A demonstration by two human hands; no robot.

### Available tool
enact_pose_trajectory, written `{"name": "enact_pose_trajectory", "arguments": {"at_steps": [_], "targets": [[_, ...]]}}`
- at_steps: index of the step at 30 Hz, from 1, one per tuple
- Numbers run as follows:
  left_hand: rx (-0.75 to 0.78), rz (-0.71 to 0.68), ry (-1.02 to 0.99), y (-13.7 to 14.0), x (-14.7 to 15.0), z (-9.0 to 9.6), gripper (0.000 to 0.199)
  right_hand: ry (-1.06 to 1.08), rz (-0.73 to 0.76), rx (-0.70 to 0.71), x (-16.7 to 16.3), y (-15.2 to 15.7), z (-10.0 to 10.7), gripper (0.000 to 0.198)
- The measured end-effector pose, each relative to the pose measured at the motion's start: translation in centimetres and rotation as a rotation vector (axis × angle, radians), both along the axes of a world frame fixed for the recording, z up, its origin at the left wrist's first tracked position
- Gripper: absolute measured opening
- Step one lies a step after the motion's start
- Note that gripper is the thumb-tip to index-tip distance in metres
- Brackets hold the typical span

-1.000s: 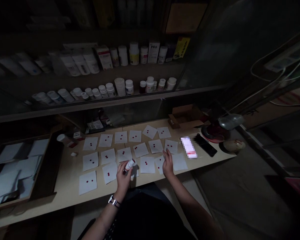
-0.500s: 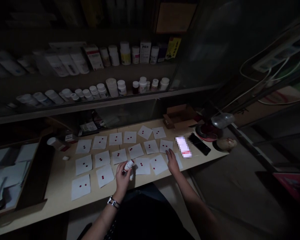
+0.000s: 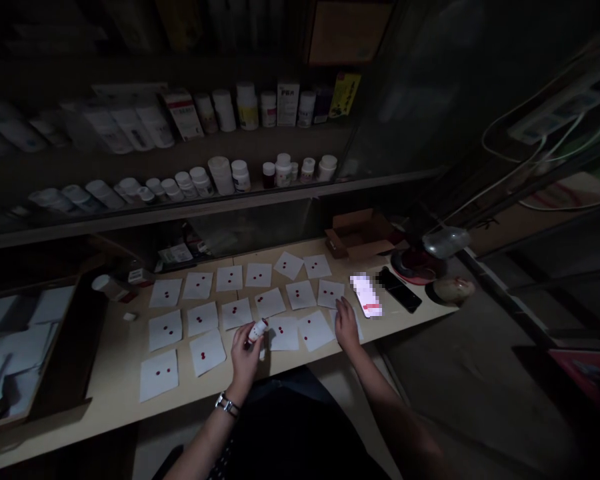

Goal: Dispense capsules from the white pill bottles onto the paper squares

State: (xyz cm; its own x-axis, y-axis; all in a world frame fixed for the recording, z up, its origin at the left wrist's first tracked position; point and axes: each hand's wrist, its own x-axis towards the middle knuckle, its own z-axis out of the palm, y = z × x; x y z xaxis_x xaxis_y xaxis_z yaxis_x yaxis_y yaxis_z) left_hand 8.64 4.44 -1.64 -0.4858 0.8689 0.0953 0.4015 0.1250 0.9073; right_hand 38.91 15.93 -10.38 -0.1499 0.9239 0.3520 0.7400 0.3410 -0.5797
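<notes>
- The person's left hand (image 3: 245, 352) is closed around a small white bottle (image 3: 257, 331), holding it tilted above the front edge of the table (image 3: 113, 360).
- The right hand (image 3: 347, 327) is over the rightmost paper (image 3: 359, 331) of the front row; whether its fingertips meet or pinch anything cannot be told.
- Squares of white paper (image 3: 153, 387) lie in three rows across the table, with small red pills (image 3: 203, 355) in pairs on those in plain sight.
- A lit phone (image 3: 366, 297) and a black phone (image 3: 401, 291) lie to the right of the papers, near a cardboard box (image 3: 337, 245).
</notes>
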Motion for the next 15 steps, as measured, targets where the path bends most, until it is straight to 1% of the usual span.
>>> {"name": "enact_pose_trajectory", "arguments": {"at_steps": [2,4,6,7,9,11,15], "targets": [[0.003,-0.004,0.004,0.1,0.0,0.1,0.032,-0.043,0.067,0.007,-0.7,-0.6,1.3,0.038],[0.003,-0.018,0.014,0.3,0.1,0.1,0.031,-0.119,0.199,-0.019,-1.9,-1.6,2.4,0.032],[0.005,-0.062,0.030,0.3,0.1,0.0,0.029,-0.203,0.329,-0.064,-3.2,-2.8,3.0,0.025],[0.006,-0.097,0.039,0.3,0.1,0.0,0.029,-0.238,0.371,-0.086,-3.9,-3.4,3.1,0.022],[0.008,-0.182,0.060,0.3,0.2,-0.1,0.028,-0.284,0.409,-0.119,-5.0,-4.3,3.0,0.018],[0.012,-0.258,0.094,0.2,0.3,-0.2,0.028,-0.315,0.411,-0.137,-5.6,-4.8,2.6,0.016],[0.026,-0.342,0.179,0.4,0.4,-0.2,0.028,-0.371,0.407,-0.167,-5.8,-4.9,1.8,0.018]]}}
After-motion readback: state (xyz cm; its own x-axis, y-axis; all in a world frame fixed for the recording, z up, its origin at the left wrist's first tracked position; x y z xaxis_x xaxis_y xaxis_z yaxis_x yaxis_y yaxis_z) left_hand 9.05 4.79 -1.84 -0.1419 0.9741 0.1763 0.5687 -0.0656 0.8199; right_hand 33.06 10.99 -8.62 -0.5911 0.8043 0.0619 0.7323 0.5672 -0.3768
